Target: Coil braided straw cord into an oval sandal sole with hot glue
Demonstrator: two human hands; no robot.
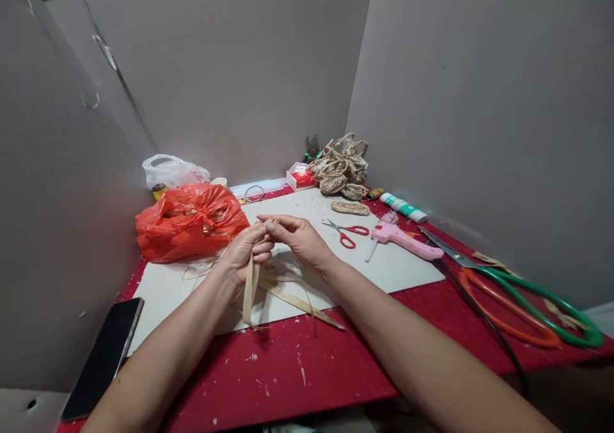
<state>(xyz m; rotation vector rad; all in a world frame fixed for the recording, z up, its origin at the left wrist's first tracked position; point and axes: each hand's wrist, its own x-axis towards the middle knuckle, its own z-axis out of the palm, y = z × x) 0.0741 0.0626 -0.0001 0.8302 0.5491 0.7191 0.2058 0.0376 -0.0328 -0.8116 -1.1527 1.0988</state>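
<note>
My left hand point(249, 251) is closed around pale, flat strips of dried plant fibre point(249, 292), whose ends hang below the fist. My right hand point(300, 235) meets it at the fingertips, thumb and forefinger pinched on the upper end of the fibre. What the fingertips cover is mostly hidden. Under the hands, more loose strips lie across a white board point(407, 273). Small red-handled scissors point(348, 231) rest on the board to the right, below a flat woven oval piece point(350, 208).
At left sit a red plastic bag point(187, 225), a white bag point(175, 172) and a phone point(103, 359). A bundle of braided pieces point(340, 164) stands at the back. To the right are a pink glue gun point(403, 238) and large shears point(518, 299). Grey panels point(230, 75) enclose the red table.
</note>
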